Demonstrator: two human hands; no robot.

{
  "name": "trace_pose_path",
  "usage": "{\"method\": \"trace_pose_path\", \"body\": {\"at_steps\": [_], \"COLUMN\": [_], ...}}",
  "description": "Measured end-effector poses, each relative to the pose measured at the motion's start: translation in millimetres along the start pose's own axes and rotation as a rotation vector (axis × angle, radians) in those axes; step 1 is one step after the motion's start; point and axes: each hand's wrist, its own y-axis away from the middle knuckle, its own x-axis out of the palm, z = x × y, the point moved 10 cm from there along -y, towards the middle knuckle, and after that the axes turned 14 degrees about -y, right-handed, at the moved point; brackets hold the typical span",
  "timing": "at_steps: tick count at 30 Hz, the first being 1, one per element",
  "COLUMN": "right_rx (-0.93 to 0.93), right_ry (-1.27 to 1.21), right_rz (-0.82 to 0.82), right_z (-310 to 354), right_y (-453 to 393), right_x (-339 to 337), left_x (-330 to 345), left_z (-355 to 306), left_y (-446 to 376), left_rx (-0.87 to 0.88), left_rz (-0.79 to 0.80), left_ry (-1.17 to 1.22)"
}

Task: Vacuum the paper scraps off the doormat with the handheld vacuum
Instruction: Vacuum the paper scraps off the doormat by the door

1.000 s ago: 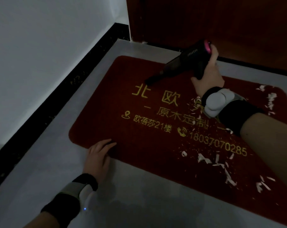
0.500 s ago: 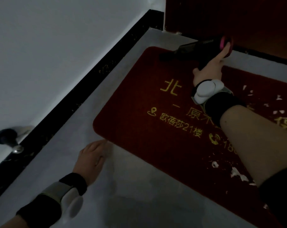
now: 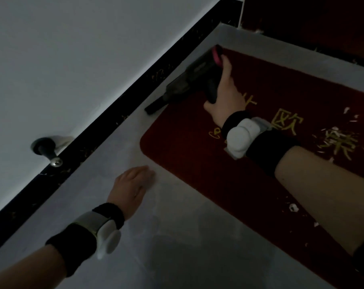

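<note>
Head view, dim light. The right hand [image 3: 224,94] is wrapped around the grip of the black handheld vacuum [image 3: 189,80], fingers closed on the handle, and the pink ring at the back of the body sits just above the thumb. The narrow nozzle [image 3: 155,106] points down and left, its tip beside the left edge of the red doormat [image 3: 187,147], over the pale grey floor [image 3: 176,236]; whether the tip touches the floor is hard to tell in this gloom. The white paper scraps [image 3: 333,138] lie on the mat well to the right of the vacuum, scattered across the gold characters [image 3: 287,122], with a few more scraps [image 3: 292,207] near the mat's near edge, just beside the right forearm.

The left hand [image 3: 131,188] lies palm down on the floor, fingers flat and together, holding nothing, its fingertips just short of the mat's near-left corner. Both wrists carry a black band with a white device [image 3: 239,138]. A black skirting board [image 3: 114,113] runs along the white wall [image 3: 72,59], a black door stopper [image 3: 45,147] juts out from it, and the dark wooden door [image 3: 312,21] stands beyond the mat.
</note>
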Motion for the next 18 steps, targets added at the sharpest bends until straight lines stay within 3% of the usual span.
{"method": "trace_pose_path", "body": {"at_steps": [11,18], "right_rx": [-0.166,-0.162], "right_ry": [-0.089,-0.051], "right_rz": [0.314,0.467], "right_z": [-5.5,-24.6], "right_y": [27.5,52.6], "right_x": [-14.8,-36.7], "left_x": [2.2,1.3], "left_z": [25.6,17.2], "left_y": [12.4,12.5], "left_rx": [-0.177,-0.166], "left_rz": [-0.006,-0.012], "left_ry": [-0.004,-0.022]}}
